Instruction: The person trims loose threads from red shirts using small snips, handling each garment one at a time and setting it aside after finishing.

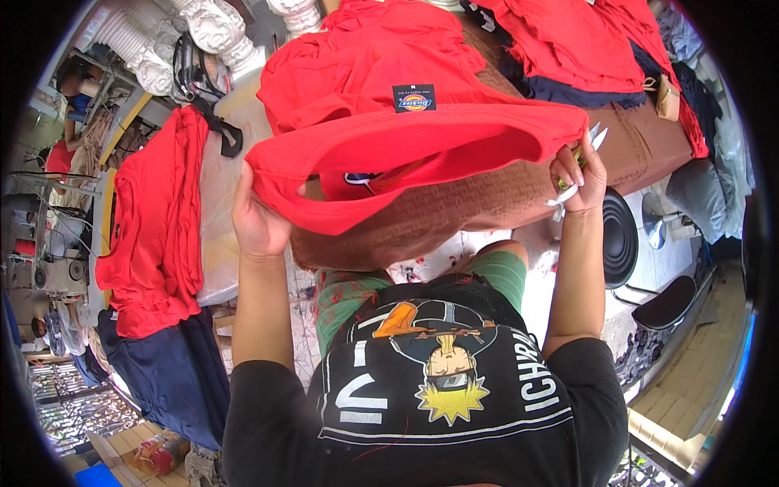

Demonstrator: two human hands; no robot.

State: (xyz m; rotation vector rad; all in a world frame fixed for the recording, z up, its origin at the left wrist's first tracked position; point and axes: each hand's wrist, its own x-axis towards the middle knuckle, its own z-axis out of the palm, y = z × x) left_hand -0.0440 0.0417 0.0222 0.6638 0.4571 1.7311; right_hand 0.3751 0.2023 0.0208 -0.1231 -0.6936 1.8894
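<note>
A red shirt (349, 215) is stretched wide between my two hands, its neck opening facing up. A black label (415, 98) shows inside the far edge of the opening. My left hand (261, 217) grips the left end of the opening, thumb outside and the other fingers mostly hidden by cloth. At the right end, my right hand (583, 174) pinches the fabric with curled fingers. Small snips (599, 135) with pale blades and a yellowish handle are tucked in that same hand. The shirt's body spreads away over the brown-covered table.
Red garments (568, 49) lie piled over dark ones at the far right. More red shirts (158, 219) and navy cloth (174, 365) hang over the left table. A round black stool (620, 239) stands at right. White ornate columns (215, 36) stand at the back left.
</note>
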